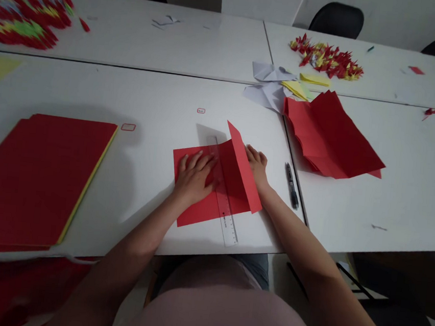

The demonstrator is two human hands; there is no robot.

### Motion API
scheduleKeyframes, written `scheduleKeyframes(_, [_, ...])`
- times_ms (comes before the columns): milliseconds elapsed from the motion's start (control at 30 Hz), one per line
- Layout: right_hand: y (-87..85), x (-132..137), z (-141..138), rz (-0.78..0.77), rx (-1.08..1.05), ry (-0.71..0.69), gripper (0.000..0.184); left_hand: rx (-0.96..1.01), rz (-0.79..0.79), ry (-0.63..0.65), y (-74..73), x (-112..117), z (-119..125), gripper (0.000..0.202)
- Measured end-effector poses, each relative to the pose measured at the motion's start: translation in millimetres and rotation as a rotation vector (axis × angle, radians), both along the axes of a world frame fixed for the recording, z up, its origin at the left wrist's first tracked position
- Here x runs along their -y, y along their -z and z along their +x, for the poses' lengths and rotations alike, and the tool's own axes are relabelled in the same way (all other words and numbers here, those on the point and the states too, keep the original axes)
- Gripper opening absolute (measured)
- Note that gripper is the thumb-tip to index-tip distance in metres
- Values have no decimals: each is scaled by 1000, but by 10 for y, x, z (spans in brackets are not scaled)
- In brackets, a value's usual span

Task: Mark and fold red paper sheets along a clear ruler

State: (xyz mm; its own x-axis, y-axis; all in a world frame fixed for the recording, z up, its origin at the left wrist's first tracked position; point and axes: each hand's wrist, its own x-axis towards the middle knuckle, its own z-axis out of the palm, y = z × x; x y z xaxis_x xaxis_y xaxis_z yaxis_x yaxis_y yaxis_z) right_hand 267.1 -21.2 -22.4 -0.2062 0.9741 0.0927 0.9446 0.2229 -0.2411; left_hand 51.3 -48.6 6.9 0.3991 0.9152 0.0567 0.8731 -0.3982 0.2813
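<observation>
A red sheet of paper (197,210) lies on the table in front of me, its right part bent up into a standing flap (244,168). A clear plastic ruler (229,231) runs across the sheet along the foot of the flap. My left hand (194,181) rests flat with spread fingers on the sheet, its fingertips and thumb over the ruler's edge. Behind the flap, my right hand (257,167) touches its outer side. Its fingers show, slightly bent and a little apart, while the thumb side is hidden by the paper. Right of that hand lies a black pen (291,185).
A stack of red sheets (43,177) with a yellow edge is at left. Folded red sheets (335,138) lie at right, near white paper pieces (266,91) and yellow folded paper (313,79). Piles of colourful folded paper (32,14) and red-yellow pieces (329,58) sit farther back.
</observation>
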Motion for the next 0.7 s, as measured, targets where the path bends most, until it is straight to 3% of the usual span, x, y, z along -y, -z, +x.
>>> scheduleKeyframes(433, [-36, 38, -44, 10, 15, 1, 52, -25, -8, -15, -8, 11, -7, 59])
scheduleKeyframes(700, [-40, -15, -129, -17, -24, -104, 54, 12, 1, 21, -4, 39, -77, 57])
